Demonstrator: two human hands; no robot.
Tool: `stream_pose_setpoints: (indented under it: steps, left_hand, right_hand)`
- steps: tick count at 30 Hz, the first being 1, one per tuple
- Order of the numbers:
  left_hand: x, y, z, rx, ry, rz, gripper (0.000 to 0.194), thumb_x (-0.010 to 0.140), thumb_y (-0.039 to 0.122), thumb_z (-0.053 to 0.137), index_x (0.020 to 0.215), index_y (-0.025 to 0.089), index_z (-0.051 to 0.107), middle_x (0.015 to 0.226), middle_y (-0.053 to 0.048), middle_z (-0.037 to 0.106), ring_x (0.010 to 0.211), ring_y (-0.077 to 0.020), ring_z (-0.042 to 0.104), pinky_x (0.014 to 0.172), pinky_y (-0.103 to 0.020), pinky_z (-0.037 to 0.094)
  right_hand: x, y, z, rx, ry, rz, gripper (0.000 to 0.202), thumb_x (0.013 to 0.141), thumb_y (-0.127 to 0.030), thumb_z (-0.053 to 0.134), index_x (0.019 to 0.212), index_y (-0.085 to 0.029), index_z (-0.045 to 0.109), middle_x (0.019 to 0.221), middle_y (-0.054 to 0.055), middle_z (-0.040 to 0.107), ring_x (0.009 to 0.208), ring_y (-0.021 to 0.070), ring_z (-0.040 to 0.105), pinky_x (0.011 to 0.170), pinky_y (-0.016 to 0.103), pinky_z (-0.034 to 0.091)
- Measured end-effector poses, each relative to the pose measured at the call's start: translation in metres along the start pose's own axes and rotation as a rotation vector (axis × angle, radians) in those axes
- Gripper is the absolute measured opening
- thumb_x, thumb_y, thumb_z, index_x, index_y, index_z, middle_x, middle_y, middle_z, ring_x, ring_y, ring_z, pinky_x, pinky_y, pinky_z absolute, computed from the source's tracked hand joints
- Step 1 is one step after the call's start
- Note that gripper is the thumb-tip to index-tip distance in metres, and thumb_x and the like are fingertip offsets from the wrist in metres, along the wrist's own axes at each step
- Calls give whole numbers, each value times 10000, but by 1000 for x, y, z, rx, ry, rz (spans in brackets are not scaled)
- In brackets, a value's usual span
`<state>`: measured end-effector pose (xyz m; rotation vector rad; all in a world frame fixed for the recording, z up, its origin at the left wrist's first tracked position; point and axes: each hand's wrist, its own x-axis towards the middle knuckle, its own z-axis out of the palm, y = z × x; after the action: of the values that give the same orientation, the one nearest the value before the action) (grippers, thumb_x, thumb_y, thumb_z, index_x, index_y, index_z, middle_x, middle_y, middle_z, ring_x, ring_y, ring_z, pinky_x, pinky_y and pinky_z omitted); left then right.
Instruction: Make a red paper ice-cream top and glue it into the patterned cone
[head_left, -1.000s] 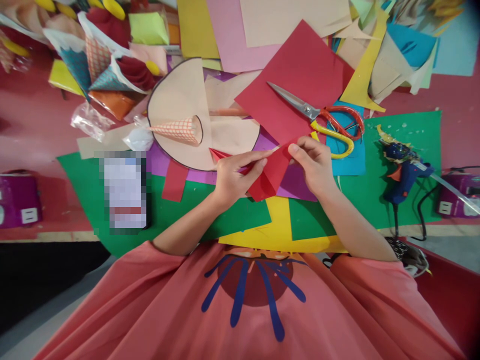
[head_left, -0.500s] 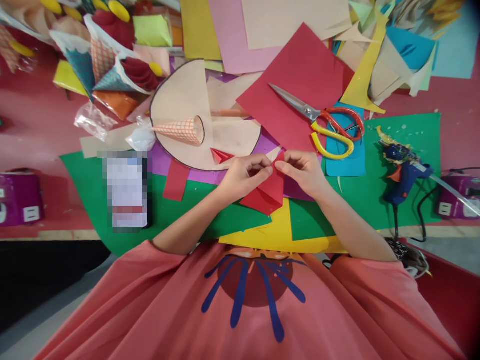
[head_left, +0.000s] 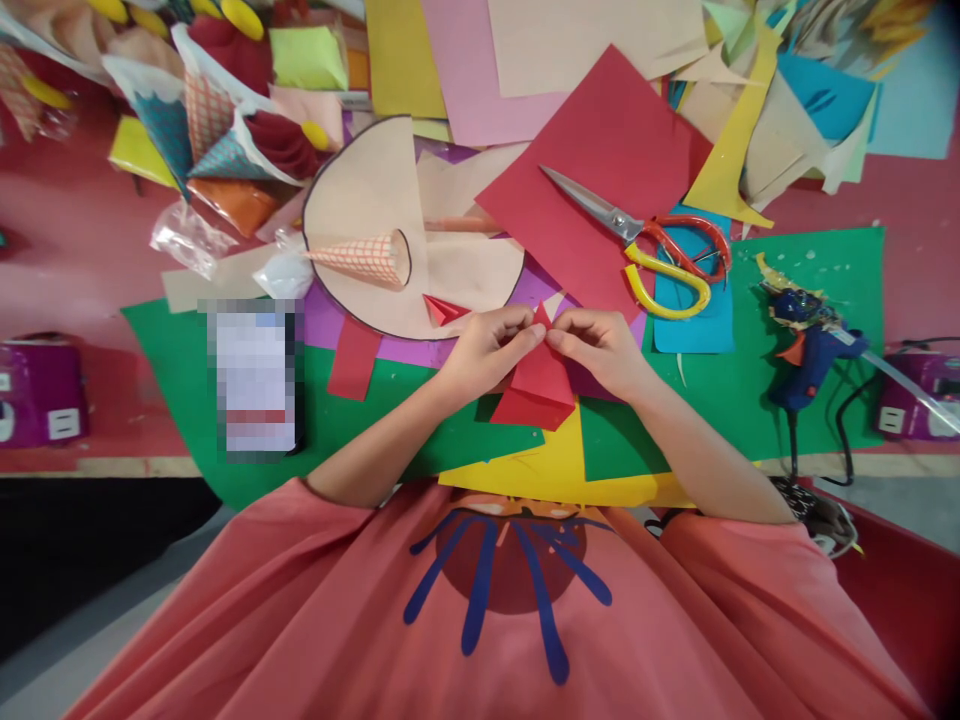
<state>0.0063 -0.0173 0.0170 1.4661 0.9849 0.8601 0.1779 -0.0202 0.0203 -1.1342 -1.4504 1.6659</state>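
Observation:
A folded piece of red paper [head_left: 541,385] is pinched near its pointed top between my two hands. My left hand [head_left: 495,345] grips its left side with thumb and fingers, and my right hand [head_left: 600,345] holds the right side. The paper widens toward me, with creases running down it. Just left of my left hand, a small folded red paper piece [head_left: 444,312] lies on a beige paper disc [head_left: 360,190] with a dark rim. A checkered paper cone [head_left: 364,258] also rests on the disc. Scissors [head_left: 637,235] with red and yellow handles lie beyond my right hand.
A blue glue gun [head_left: 806,360] with its cord lies at the right on green paper [head_left: 720,390]. At the left is a phone [head_left: 259,380]. Paper cones [head_left: 217,120] and wrapped packs fill the back left. A red sheet [head_left: 600,130] and paper scraps [head_left: 795,130] cover the back.
The folded red paper has turned in my fingers, so its point now stands up between both hands and its wide end faces me. My right hand has shifted slightly left.

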Motion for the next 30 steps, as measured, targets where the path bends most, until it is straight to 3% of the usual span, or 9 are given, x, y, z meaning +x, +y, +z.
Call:
stream_pose_setpoints:
  steps: [6,13,22,26,30]
  left_hand:
    - [-2,-2,5,-10,81,51,432,877,391,540,560,184,331,523,51,283,485,-64,261,432,-220,225]
    - [-2,-10,2,-50,313,23,557,822,616,587,566,182,351,555,39,315,532,-76,309,499,-240,283]
    - [1,-19,-2,-111,494,61,530,816,612,605,595,195,364,584,34,311,537,-85,284,511,-259,266]
    - [3,-17,-1,-45,495,38,549,805,658,579,598,199,361,584,32,315,544,-89,306,502,-257,283]
    - [1,-13,5,-21,369,32,539,831,651,547,603,196,368,574,39,332,529,-78,316,483,-247,285]
  right_hand:
    - [1,2,0,15,10,-29,329,813,-449,659,660,-165,593,615,-32,520,583,77,411,561,226,358]
    - [1,-2,-3,43,30,15,365,742,-500,718,646,-168,599,608,-25,545,575,82,436,548,223,381]
    - [3,-2,-12,-39,60,-43,314,795,-444,670,668,-171,579,624,-24,533,584,81,430,564,223,386]
    - [2,-3,-13,-66,62,-50,342,807,-477,655,663,-180,565,622,-29,517,591,85,429,574,225,384]
    - [2,-2,-8,-64,48,-59,339,841,-482,623,692,-181,581,646,-31,509,600,81,421,589,228,373]
